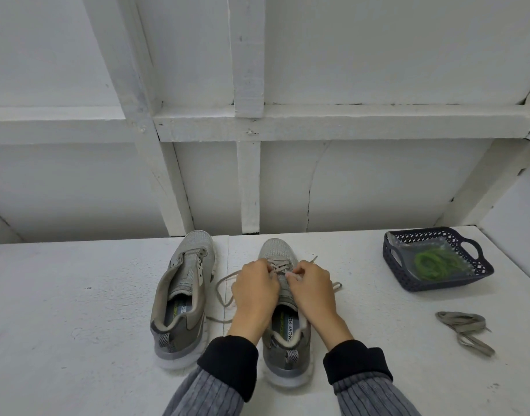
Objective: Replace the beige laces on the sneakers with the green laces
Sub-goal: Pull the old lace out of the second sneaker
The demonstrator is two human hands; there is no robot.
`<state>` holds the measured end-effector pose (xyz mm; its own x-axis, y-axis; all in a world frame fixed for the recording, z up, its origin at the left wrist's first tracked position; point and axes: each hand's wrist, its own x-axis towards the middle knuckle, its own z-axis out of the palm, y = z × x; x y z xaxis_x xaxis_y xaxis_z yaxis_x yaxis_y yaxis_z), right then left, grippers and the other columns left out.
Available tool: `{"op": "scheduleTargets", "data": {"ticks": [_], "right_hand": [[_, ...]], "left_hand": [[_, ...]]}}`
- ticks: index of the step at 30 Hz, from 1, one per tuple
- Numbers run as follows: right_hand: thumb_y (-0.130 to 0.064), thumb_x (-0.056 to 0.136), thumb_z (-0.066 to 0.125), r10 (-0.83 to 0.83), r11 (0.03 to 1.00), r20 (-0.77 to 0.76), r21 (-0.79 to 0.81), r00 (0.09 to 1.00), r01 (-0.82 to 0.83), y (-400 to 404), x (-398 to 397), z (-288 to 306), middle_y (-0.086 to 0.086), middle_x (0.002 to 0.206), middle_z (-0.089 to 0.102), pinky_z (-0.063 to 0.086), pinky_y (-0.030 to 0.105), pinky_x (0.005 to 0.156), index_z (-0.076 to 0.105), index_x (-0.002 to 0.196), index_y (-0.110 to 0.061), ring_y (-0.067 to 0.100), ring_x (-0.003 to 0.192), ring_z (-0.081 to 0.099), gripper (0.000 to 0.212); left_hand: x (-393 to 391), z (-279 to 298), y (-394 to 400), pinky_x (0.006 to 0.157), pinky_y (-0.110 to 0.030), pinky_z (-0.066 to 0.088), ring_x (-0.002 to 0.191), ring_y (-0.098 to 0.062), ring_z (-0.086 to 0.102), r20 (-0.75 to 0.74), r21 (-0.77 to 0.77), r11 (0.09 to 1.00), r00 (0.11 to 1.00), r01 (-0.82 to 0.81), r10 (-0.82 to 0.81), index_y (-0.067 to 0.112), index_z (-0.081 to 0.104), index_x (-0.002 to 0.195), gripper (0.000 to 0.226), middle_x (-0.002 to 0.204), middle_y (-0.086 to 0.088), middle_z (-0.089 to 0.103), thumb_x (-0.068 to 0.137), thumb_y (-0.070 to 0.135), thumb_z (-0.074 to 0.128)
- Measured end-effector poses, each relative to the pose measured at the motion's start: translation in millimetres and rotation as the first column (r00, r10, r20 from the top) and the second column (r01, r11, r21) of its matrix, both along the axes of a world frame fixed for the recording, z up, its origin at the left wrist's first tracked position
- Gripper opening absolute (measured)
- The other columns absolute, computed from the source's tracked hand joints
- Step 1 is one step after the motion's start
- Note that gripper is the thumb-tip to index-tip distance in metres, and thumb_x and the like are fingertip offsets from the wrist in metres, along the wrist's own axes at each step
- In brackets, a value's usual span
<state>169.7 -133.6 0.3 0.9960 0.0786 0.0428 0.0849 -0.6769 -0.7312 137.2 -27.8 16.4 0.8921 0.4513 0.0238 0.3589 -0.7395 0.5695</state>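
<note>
You are pinching the beige lace with both hands, left hand and right hand, fingers curled, working it out of the right sneaker. Left sneaker sitting unlaced; green laces waiting in the basket beyond.

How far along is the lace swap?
Done: left sneaker looks unlaced; a pulled beige lace lies loose. In hand: left hand and right hand work the right sneaker's lace. Left: green laces, still in basket.
</note>
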Motion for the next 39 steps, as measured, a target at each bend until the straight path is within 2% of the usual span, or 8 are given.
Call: {"op": "scheduleTargets", "data": {"ticks": [10,13,18,21,27,33,36,39], "right_hand": [[-0.013,0.086,0.065,-0.122,0.990,0.004,0.065,0.993,0.121,-16,5,-1,0.016,0.070,0.066,0.040,0.024,0.054,0.065,0.071,0.002,0.017,0.060,0.053,0.022],[-0.015,0.087,0.066,-0.116,0.992,-0.015,0.040,0.993,0.116,-17,1,-1,0.010,0.068,0.065,0.037,0.017,0.050,0.067,0.073,-0.002,0.014,0.057,0.053,0.019],[-0.019,0.091,0.062,0.097,0.992,0.074,-0.089,0.993,-0.090,-15,1,9,-0.002,0.090,0.061,0.041,0.019,0.066,0.065,0.097,-0.013,0.012,0.084,0.054,0.009],[-0.014,0.095,0.053,0.311,0.946,0.225,-0.167,0.923,-0.278,-3,6,16,-0.004,0.103,0.058,0.039,0.022,0.083,0.063,0.108,-0.016,0.012,0.100,0.046,0.017],[-0.010,0.092,0.043,0.526,0.816,-0.043,-0.254,0.849,-0.519,16,14,20,0.003,0.100,0.056,0.044,0.033,0.078,0.060,0.097,-0.021,0.019,0.098,0.052,0.021],[-0.015,0.091,0.053,0.564,0.747,-0.048,-0.397,0.825,-0.533,16,16,19,0.002,0.092,0.056,0.031,0.025,0.074,0.060,0.087,-0.014,0.021,0.101,0.046,0.009],[-0.013,0.093,0.053,0.497,0.844,-0.001,-0.234,0.868,-0.483,18,19,14,0.001,0.092,0.049,0.033,0.023,0.072,0.059,0.086,-0.011,0.015,0.089,0.046,0.009],[-0.011,0.093,0.055,0.132,0.977,0.091,0.153,0.987,-0.145,15,17,11,-0.001,0.089,0.051,0.039,0.012,0.065,0.056,0.085,-0.013,0.008,0.075,0.049,0.008]], "left_hand": [[-10,-14,27,0.069,-0.027,0.050,0.081,-0.017,0.067,0.131,-0.183,0.979,0.984,-0.094,0.119,0.016,0.074,0.088,0.014,0.080,0.001,0.072,0.090,0.025,0.064],[-15,-17,28,0.070,-0.027,0.052,0.077,-0.015,0.066,0.130,-0.269,0.958,0.982,-0.101,0.140,0.017,0.076,0.086,0.012,0.076,0.002,0.072,0.087,0.025,0.068],[-22,-25,24,0.057,-0.008,0.041,0.064,0.004,0.060,0.171,-0.486,0.869,0.963,-0.099,0.206,0.019,0.077,0.081,0.008,0.068,0.010,0.069,0.085,0.022,0.072],[-23,-33,22,0.059,-0.012,0.044,0.060,0.004,0.060,0.175,-0.632,0.769,0.948,-0.097,0.264,0.020,0.075,0.075,0.011,0.066,0.010,0.070,0.085,0.016,0.072],[-22,-43,22,0.064,-0.024,0.045,0.060,0.000,0.060,0.145,-0.731,0.672,0.936,-0.117,0.321,0.019,0.076,0.076,0.009,0.065,0.010,0.070,0.083,0.014,0.073],[-22,-48,20,0.073,-0.030,0.052,0.073,-0.010,0.068,0.150,-0.752,0.649,0.929,-0.115,0.338,0.020,0.077,0.079,0.007,0.072,0.007,0.074,0.084,0.017,0.073],[-22,-48,19,0.075,-0.030,0.052,0.073,-0.010,0.067,0.154,-0.751,0.649,0.924,-0.121,0.351,0.020,0.076,0.078,0.008,0.071,0.008,0.074,0.083,0.015,0.073],[-22,-50,19,0.080,-0.033,0.055,0.077,-0.010,0.069,0.149,-0.754,0.644,0.922,-0.128,0.358,0.021,0.077,0.081,0.004,0.073,0.008,0.074,0.082,0.018,0.075]]}}
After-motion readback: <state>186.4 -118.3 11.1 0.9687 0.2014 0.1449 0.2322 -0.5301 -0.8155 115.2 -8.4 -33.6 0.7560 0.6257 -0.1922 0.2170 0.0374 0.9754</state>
